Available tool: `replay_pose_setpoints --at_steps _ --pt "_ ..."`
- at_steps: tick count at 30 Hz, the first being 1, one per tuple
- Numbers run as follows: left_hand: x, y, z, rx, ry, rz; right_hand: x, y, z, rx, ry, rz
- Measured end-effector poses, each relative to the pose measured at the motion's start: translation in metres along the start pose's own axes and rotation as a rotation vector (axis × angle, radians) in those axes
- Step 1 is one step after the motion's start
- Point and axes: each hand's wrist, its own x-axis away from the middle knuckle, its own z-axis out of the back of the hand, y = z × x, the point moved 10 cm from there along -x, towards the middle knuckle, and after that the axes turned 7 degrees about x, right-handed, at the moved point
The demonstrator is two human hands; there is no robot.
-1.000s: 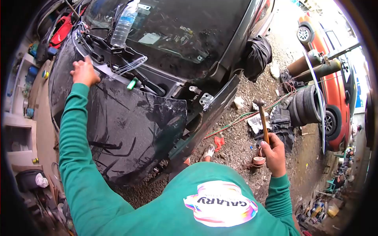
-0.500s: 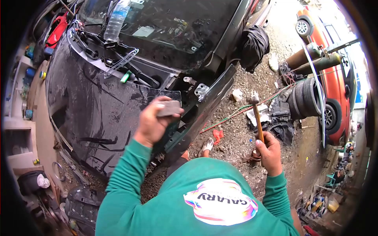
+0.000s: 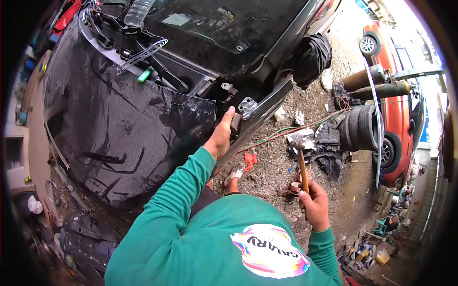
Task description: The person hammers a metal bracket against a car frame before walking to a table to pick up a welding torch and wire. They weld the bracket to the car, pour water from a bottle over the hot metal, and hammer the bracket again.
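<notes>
My left hand (image 3: 220, 138) is closed on a dark grey rectangular block (image 3: 236, 124), at the inner edge of the car's black fender (image 3: 267, 107). Part of the block and most of the fingers are hidden behind the thumb and palm. A silver hinge bracket (image 3: 247, 106) sits just beyond the fingertips. Over the gravel to the right, my right hand (image 3: 315, 205) grips a hammer (image 3: 303, 171) by its wooden handle, the head pointing up and away from me. To the left of my left hand lies the dusty black hood (image 3: 129, 128).
A green lighter-like item (image 3: 145, 74) and wire hangers (image 3: 143, 56) rest near the windshield base. On the gravel are a stack of tires (image 3: 360, 127), gas cylinders (image 3: 381, 90), hoses (image 3: 305, 126) and a red scrap (image 3: 249, 161). An orange car (image 3: 400, 114) stands at right.
My left hand has moved from over the hood edge to the fender gap, taking the block along. The right hand with the hammer has come slightly lower and left. The view has shifted a little.
</notes>
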Motion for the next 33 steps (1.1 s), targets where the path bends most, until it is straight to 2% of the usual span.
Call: replay_pose_setpoints --at_steps 1,2,4,5,9,11,12,14,16,18,19,20,22,23,24,26,31,33 --pt "-0.007 -0.004 0.017 -0.098 0.110 0.008 -0.001 0.003 -0.001 -0.031 -0.018 0.000" --pt "-0.012 -0.007 0.018 -0.088 0.112 0.005 -0.001 0.005 -0.003 -0.063 -0.036 -0.002" --pt "-0.018 -0.001 0.030 -0.311 0.238 -0.082 -0.003 0.005 -0.003 -0.024 -0.045 -0.001" --pt "-0.011 0.003 0.019 -0.282 0.213 -0.063 -0.004 0.003 -0.005 -0.018 -0.046 0.000" --pt "-0.022 -0.006 0.045 -0.206 0.207 -0.070 -0.010 -0.001 -0.012 -0.023 -0.066 0.001" --pt "-0.017 0.002 0.055 -0.411 0.308 -0.137 -0.013 -0.004 -0.016 -0.032 -0.071 0.012" --pt "-0.015 0.004 0.054 -0.401 0.310 -0.144 -0.014 -0.007 -0.019 -0.022 -0.076 0.015" --pt "-0.006 0.018 0.056 -0.786 0.421 -0.198 -0.015 -0.013 -0.025 -0.044 -0.101 0.029" --pt "-0.007 0.013 0.061 -0.727 0.422 -0.261 -0.015 -0.016 -0.027 -0.008 -0.108 0.034" --pt "-0.016 0.011 0.070 -0.591 0.378 -0.386 -0.018 -0.015 -0.030 -0.020 -0.116 0.046" --pt "-0.022 0.013 0.073 -0.631 0.344 -0.492 -0.019 -0.015 -0.031 -0.018 -0.122 0.047" --pt "-0.016 0.021 0.063 -0.624 0.345 -0.496 -0.021 -0.015 -0.033 -0.010 -0.124 0.049" --pt "-0.019 0.002 0.050 -0.338 0.250 -0.196 -0.022 -0.017 -0.035 -0.019 -0.124 0.045" --pt "-0.021 0.000 0.055 -0.305 0.224 -0.154 -0.022 -0.019 -0.037 -0.014 -0.136 0.037" --pt "-0.018 -0.001 0.055 -0.300 0.220 -0.155 -0.024 -0.019 -0.037 -0.008 -0.133 0.038" --pt "-0.010 0.007 0.049 -0.430 0.191 -0.282 -0.026 -0.019 -0.040 -0.011 -0.140 0.056" --pt "-0.012 0.003 0.055 -0.340 0.170 -0.252 -0.030 -0.020 -0.045 -0.022 -0.152 0.035" --pt "-0.011 0.003 0.056 -0.311 0.143 -0.301 -0.032 -0.019 -0.046 -0.018 -0.147 0.044"
